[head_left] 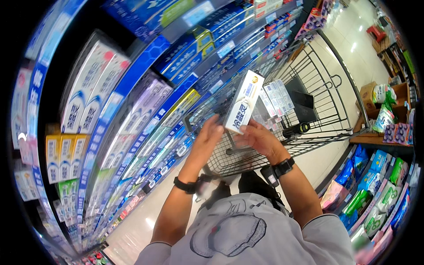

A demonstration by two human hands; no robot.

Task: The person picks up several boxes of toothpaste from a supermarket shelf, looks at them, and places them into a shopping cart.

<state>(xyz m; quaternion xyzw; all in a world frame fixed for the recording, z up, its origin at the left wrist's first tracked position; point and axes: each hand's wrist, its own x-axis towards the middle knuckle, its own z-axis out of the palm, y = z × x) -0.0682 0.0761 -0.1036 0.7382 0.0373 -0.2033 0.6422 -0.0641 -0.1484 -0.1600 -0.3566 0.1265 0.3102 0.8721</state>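
A white toothpaste-style carton (245,101) with blue writing and a gold mark is tilted above a wire shopping cart (232,164). My right hand (260,137) grips the carton's lower end. Just left of the carton is my left hand (209,137), fingers apart and holding nothing. Inside the cart lie several small white boxes (277,97) in rows, beside a dark flat item (299,99) whose kind I cannot tell. A black cylinder with a yellow-green end (295,130) rests near the cart's right side.
Shelves (132,76) packed with toothpaste-style cartons rise close on the left. At the lower right stands a rack of soft plastic packs (374,185). A cardboard box (367,96) and bagged goods (384,112) sit beyond the cart, across the tiled floor (354,49).
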